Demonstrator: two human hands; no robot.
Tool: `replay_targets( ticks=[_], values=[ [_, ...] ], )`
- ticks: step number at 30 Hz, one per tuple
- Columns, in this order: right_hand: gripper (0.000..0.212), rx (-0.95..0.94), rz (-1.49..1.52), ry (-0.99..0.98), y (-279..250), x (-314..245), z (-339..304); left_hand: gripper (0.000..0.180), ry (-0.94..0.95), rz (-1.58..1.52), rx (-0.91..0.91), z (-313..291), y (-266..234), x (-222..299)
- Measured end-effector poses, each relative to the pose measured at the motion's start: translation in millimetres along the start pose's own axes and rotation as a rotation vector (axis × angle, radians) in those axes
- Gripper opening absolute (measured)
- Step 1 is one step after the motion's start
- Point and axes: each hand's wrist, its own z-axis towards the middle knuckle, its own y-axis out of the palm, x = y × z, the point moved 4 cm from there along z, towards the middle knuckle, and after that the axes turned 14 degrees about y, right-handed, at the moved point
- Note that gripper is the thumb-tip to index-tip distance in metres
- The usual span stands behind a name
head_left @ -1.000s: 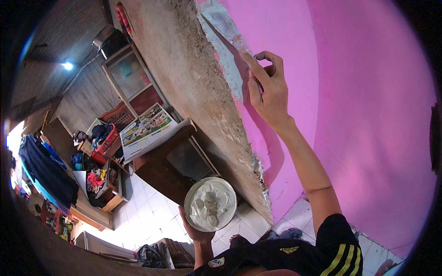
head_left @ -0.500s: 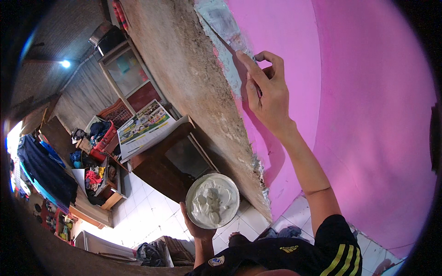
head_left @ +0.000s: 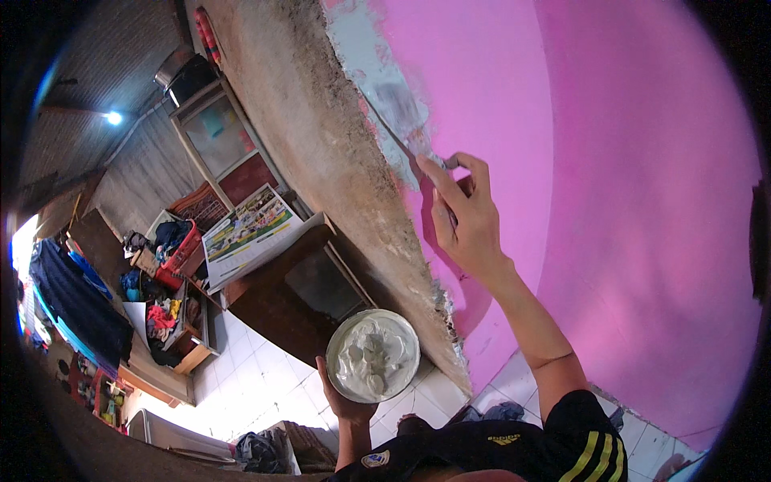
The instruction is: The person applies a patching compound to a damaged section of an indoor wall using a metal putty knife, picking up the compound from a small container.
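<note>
My right hand (head_left: pixel 466 217) grips a putty knife (head_left: pixel 401 112), its grey blade lying against the wall's edge. Under and above the blade runs a rough strip of pale grey-white putty (head_left: pixel 353 44), between the pink wall (head_left: pixel 482 72) and the bare brownish wall face (head_left: pixel 297 88). The knife's handle is mostly hidden by my fingers. Low in front of me, my left hand (head_left: pixel 349 406) holds up a round tub (head_left: pixel 330 365) from its near left side. Thick off-white putty (head_left: pixel 373 353) fills it, its surface ridged and scooped.
Left of the wall stands a dark wooden cabinet (head_left: pixel 277 309) with a calendar-like printed sheet (head_left: pixel 253 229) on top. Beyond are a glass-fronted cupboard (head_left: pixel 217 136), a red basket of clothes (head_left: pixel 183 245) and hanging dark cloth (head_left: pixel 80 297). White tiles (head_left: pixel 253 369) cover the floor.
My right hand and the putty knife have moved down along the wall edge, toward me. The tub in my left hand stays nearly in place.
</note>
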Motion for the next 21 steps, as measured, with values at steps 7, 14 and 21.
replay_targets(
  ticks=[7, 14, 21],
  values=[
    [0.046, 0.01, 0.042, 0.026, -13, 15, -40, 0.068, -0.012, 0.043, 0.044, -3, 8, 0],
    [0.045, 0.148, 0.068, -0.14, -26, -11, 35, 0.067, 0.034, 0.083, 0.031, -4, 7, -5],
    [0.045, 0.128, 0.108, -0.122, -16, -10, 39, 0.065, 0.037, 0.007, 0.019, -4, 5, -1]
  ],
)
